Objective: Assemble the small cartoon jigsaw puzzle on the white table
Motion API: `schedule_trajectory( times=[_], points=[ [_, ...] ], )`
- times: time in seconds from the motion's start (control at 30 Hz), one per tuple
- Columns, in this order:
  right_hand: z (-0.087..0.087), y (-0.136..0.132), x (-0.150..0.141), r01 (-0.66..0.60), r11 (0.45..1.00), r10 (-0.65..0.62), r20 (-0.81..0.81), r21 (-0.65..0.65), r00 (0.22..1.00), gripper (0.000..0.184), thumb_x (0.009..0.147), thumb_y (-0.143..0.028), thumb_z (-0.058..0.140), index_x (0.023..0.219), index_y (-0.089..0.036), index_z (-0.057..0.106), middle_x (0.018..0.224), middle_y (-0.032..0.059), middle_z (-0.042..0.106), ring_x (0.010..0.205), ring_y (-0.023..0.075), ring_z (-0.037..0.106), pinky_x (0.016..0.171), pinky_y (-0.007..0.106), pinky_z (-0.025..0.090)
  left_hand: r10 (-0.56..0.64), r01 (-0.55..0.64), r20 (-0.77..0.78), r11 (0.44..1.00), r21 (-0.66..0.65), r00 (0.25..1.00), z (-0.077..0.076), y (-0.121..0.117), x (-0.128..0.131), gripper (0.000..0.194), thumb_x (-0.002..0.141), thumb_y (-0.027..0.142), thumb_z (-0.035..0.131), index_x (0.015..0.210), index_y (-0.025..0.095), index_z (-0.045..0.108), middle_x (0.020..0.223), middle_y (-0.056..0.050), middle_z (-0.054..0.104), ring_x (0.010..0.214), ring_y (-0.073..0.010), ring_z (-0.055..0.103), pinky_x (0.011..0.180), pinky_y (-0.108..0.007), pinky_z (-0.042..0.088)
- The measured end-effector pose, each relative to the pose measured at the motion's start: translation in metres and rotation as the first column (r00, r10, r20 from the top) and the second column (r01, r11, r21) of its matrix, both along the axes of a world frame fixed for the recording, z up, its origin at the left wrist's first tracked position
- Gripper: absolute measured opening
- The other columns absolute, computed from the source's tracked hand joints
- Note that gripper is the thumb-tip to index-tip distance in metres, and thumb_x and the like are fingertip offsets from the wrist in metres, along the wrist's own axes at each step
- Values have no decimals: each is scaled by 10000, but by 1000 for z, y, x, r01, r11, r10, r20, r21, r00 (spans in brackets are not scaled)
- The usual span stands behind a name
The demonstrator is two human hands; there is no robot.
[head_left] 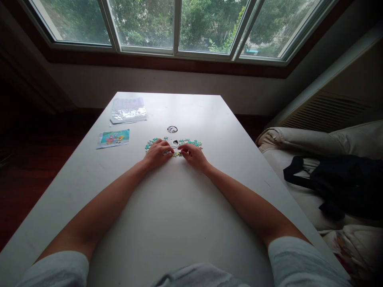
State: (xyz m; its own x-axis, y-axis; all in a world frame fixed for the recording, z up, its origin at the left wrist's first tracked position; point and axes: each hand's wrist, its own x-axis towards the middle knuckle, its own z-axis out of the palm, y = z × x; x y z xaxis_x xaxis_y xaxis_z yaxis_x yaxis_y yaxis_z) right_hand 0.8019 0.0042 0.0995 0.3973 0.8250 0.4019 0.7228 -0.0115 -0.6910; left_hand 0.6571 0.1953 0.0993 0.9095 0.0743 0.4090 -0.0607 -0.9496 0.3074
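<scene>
Small jigsaw puzzle pieces point(191, 142) in teal, green and yellow lie in a loose ring on the white table point(179, 207). My left hand point(158, 153) rests over the ring's left side, fingers curled and together, tips close to a few yellowish pieces point(177, 154). Across from it, my right hand point(193, 154) bends its thumb and forefinger towards the same pieces. Whatever either hand pinches is too small to make out. Between and just beyond the hands is a round clear item with a dark spot point(175, 142). A similar dark-and-white disc point(172, 129) lies farther back.
A picture card point(115, 138) with colourful cartoon figures lies to the left. Behind it sit a clear plastic bag and papers point(128, 110). Right of the table stands a pale sofa point(299, 143) with dark cloth point(350, 183) on it. Windows point(176, 28) line the far wall.
</scene>
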Motion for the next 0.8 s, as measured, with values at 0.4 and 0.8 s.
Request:
schedule_trajectory(
  times=[0.4,0.8],
  points=[
    [2,4,-7,-81,996,90,284,-42,954,179,970,-172,555,1051,-231,703,993,69,706,969,225,564,899,356,418,5,-5,18,1000,-31,1000,-1,1,1,198,950,339,603,985,291,791,993,-55,702,974,-241,538,906,-402,466],
    [11,-9,1,-113,979,174,410,-169,895,170,938,-372,676,885,-216,716,843,44,671,851,201,535,829,333,375,35,-35,17,999,-40,999,2,2,-1,178,941,309,611,967,273,784,1002,-58,703,994,-252,535,926,-422,470]
  ],
)
